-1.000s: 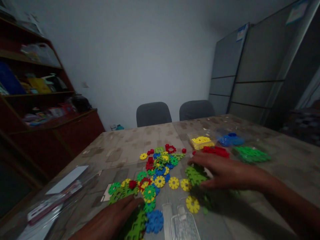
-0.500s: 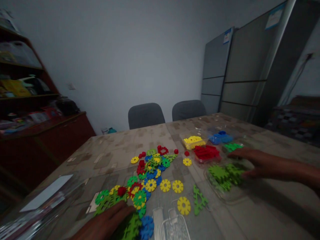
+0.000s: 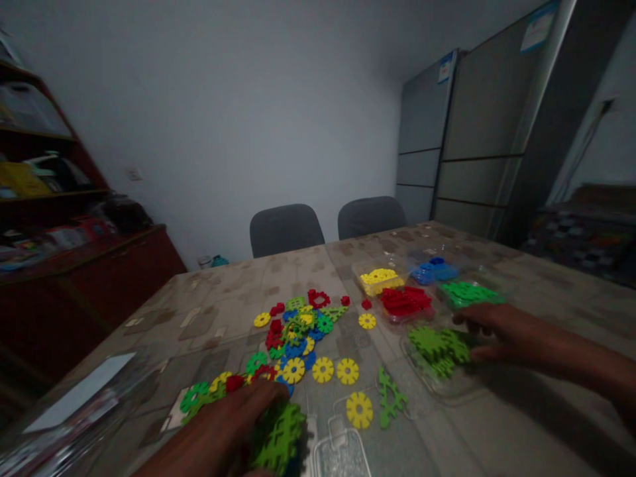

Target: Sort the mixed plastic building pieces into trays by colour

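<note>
Just let go of green batch [image 3: 437, 348], carried in right hand [image 3: 511, 334] a second ago; now lying in clear tub [image 3: 450, 400], left of right fingertips. Holding right fingers parted, gripping nothing visible; can't tell if touching batch. Clasping green stack [image 3: 281, 437] in left hand [image 3: 233, 414], with fingers over its top, shifted slightly rightward since half a second ago. Likely means one batch tubbed, another in hand outside tub. Seeing triangle [image 3: 390, 401] loose between both hands, with yellow disc [image 3: 359, 410] just left.
</note>
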A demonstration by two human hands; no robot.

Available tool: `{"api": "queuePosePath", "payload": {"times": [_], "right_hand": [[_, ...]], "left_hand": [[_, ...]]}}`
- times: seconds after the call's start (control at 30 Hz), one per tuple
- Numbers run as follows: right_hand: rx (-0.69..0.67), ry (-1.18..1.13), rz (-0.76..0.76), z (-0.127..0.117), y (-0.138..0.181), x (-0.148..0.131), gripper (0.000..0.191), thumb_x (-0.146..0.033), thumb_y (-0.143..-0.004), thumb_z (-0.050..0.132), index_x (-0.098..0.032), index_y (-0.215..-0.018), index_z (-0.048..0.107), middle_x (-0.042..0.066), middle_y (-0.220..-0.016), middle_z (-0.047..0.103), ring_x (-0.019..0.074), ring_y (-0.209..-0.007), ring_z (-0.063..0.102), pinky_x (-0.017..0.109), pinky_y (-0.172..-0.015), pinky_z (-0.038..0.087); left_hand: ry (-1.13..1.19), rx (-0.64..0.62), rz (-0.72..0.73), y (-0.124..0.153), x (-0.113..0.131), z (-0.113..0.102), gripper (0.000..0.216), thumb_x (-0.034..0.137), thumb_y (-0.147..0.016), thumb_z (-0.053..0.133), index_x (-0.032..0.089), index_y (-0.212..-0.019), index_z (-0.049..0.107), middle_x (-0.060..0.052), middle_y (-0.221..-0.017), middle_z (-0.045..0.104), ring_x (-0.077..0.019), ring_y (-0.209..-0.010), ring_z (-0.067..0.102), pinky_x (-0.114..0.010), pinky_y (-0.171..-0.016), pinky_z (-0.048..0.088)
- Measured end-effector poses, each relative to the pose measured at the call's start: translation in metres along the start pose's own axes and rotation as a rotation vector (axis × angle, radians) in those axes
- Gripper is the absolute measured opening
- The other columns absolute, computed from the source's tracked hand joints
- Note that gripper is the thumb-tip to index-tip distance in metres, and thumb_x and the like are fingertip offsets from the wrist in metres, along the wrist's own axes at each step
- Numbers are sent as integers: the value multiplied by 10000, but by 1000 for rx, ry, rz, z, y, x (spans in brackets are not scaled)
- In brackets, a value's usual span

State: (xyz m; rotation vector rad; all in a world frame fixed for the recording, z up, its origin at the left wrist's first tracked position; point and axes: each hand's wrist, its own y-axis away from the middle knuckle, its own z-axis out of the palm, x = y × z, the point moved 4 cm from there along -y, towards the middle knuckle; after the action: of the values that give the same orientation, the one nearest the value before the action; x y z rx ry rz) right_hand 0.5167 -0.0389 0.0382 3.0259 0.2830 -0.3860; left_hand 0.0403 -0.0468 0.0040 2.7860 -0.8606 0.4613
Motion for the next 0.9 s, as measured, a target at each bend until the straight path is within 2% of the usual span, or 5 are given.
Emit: {"api": "queuePosePath", "payload": {"times": [0.23,0.37,0.53,0.7,0.9], "right_hand": [[-16,207,17,16,-8,-10,461,-227,-623,697,-219,-1084,694,116,-1115,714,335,-1009,654,458,-865,491],[-11,289,-9,19,-16,-10,367,-124,-671,631,-199,-1020,719,123,-1042,735,340,-978,669,462,-836,494],[192,92,-116,10,-7,14,382,-216,-725,639,-224,-1102,704,105,-1097,737,320,-981,684,452,-859,521],[466,-60,-51,-12,5,37,287,-381,-844,517,-229,-976,721,95,-966,767,296,-817,723,411,-717,568],[495,-160,-30,-24,6,33,281,-414,-812,545,-232,-915,734,82,-886,780,283,-726,726,389,-655,574]], "left_hand": [[67,-8,171,-75,96,-38,542,322,-785,732,293,-1286,524,-53,-1318,608,-276,-1133,596,-432,-980,491],[76,15,279,-111,130,-42,451,311,-808,720,218,-1208,534,-71,-1168,644,-253,-1013,616,-384,-877,519],[50,75,396,-149,170,-33,465,343,-784,748,182,-1161,529,-103,-1135,656,-274,-1000,625,-384,-852,521],[-57,126,482,-188,220,-9,460,425,-797,724,135,-1116,560,-156,-1138,667,-319,-1017,641,-400,-802,543],[-58,185,468,-213,240,4,553,490,-798,736,151,-1198,561,-148,-1123,688,-308,-1002,663,-407,-799,557]]}}
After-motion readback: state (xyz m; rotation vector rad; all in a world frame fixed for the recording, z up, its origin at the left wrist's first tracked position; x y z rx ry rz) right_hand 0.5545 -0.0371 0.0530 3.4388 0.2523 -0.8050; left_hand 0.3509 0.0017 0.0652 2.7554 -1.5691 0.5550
